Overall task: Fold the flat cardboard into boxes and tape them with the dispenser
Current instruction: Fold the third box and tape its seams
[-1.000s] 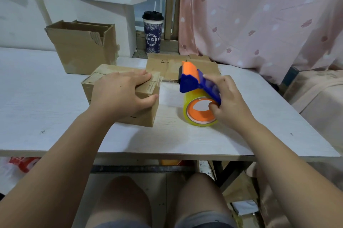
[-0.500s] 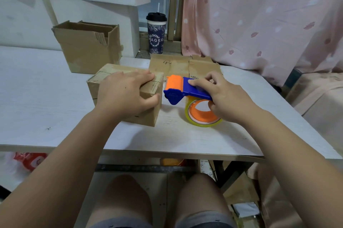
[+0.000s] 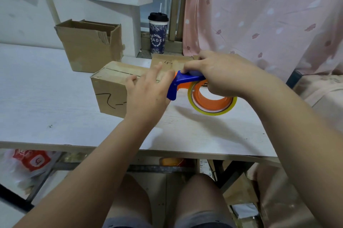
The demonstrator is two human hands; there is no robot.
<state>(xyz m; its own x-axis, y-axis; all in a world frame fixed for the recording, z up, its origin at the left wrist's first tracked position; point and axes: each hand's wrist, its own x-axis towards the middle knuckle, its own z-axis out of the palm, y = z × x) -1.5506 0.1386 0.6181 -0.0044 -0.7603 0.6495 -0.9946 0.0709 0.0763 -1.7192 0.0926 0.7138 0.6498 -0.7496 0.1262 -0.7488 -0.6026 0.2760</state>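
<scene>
The white table (image 3: 46,97) carries all the work, and a pink curtain (image 3: 259,14) hangs behind its far right side. An open carton (image 3: 89,49) stands at the back left, well apart from your hands.

The folded box (image 3: 111,88) lies near the middle of the table with its flaps closed. The seam (image 3: 120,71) between them runs the length of its top. A sheet of flat cardboard (image 3: 167,61) lies just behind the box, not yet folded.

Your left hand (image 3: 146,95) rests on the right end of the box. Its fingers are nearly straight and spread over the top edge, and they curl round nothing.

Your right hand (image 3: 220,75) is wrapped round the tape dispenser (image 3: 185,79), fingers curled over the blue handle. The tape roll (image 3: 211,104) hangs below it and appears raised off the table. The dispenser's blue nose points down at the right end of the box, just beside your left hand. That hand hides whether tape touches the cardboard.

A lidded cup (image 3: 158,34) stands on the sill beyond.

The step in hand appears to be starting the tape on the closed box. For the next move, anchor the tape on the right end face and draw the dispenser along the seam. Your left hand should press the flaps flat but keep out of the tape's path.
</scene>
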